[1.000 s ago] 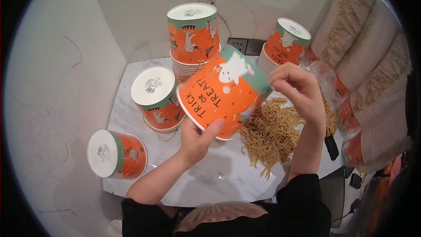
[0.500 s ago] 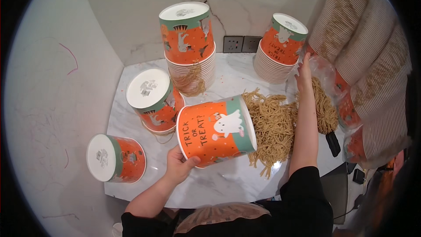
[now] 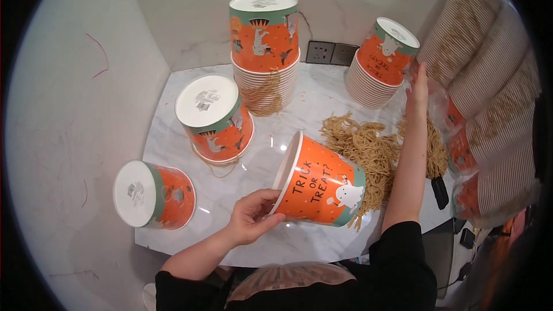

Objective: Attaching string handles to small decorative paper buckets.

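My left hand [image 3: 253, 213] is closed on the rim of an orange paper bucket [image 3: 319, 181] with a green band and a ghost picture. The bucket is tilted over the table, its mouth toward the upper left. Behind its base lies a heap of tan string [image 3: 368, 144]. My right arm reaches past that heap, and the right hand [image 3: 419, 93] has its fingers stretched out beside an upside-down stack of buckets [image 3: 380, 72]. Whether the fingertips touch the stack or the clear plastic bag there, I cannot tell.
A taller upside-down bucket stack [image 3: 265, 46] stands at the back with string on its side. Two more orange buckets [image 3: 216, 118] [image 3: 155, 194] are on the left. Bagged bucket stacks [image 3: 489, 75] lean along the right, near a black object [image 3: 440, 193]. A wall socket [image 3: 320, 52] is behind.
The bucket in my left hand has moved right and turned, so its mouth shows and its base points lower right. My right hand stays near the right stack; the whole view shifted slightly.
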### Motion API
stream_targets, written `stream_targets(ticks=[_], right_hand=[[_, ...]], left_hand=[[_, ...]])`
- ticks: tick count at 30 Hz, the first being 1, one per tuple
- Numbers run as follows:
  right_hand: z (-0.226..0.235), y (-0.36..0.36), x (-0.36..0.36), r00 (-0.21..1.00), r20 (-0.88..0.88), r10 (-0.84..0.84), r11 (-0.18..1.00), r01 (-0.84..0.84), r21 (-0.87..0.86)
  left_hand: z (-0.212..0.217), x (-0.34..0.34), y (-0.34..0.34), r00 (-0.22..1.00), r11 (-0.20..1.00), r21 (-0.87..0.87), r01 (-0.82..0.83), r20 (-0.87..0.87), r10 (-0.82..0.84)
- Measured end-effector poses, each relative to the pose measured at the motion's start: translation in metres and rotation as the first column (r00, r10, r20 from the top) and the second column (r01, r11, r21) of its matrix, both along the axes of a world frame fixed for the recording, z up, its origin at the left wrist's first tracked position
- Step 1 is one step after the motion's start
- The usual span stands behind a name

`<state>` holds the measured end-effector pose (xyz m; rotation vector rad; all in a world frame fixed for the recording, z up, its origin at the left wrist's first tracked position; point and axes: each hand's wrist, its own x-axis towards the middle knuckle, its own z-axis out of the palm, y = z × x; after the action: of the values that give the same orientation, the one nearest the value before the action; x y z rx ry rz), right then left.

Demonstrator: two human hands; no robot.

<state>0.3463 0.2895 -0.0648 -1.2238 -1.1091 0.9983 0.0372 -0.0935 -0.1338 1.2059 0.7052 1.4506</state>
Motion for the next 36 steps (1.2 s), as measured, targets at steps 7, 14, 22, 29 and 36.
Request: stream_targets(ticks=[7, 14, 22, 29, 36], right_hand=[[-0.019, 0.005, -0.002, 0.997, -0.006, 0.079, 0.995, -0.08, -0.068], [-0.016, -0.008, -0.038, 0.979, 0.027, 0.201, 0.971, -0.195, -0.136], [0.0, -0.028, -0.054, 0.864, 0.38, 0.329, 0.944, -0.289, -0.16], [0.04, -0.088, -0.066, 0.458, 0.812, 0.361, 0.806, -0.591, -0.024], [0.041, -0.131, -0.088, -0.061, 0.835, 0.547, 0.49, -0.785, -0.378]], left_hand=[[0.0, 0.002, -0.003, 0.998, 1.0, -0.006, 0.031, 0.056, -0.03], [-0.006, -0.005, 0.002, 0.984, 0.999, -0.018, 0.026, 0.176, -0.023], [0.005, -0.011, 0.014, 0.963, 0.984, 0.085, -0.154, 0.236, 0.13], [0.014, -0.004, 0.014, 0.973, 0.969, 0.124, -0.214, 0.114, 0.2], [-0.003, -0.01, 0.014, 0.931, 0.904, 0.277, -0.326, -0.072, 0.358]])
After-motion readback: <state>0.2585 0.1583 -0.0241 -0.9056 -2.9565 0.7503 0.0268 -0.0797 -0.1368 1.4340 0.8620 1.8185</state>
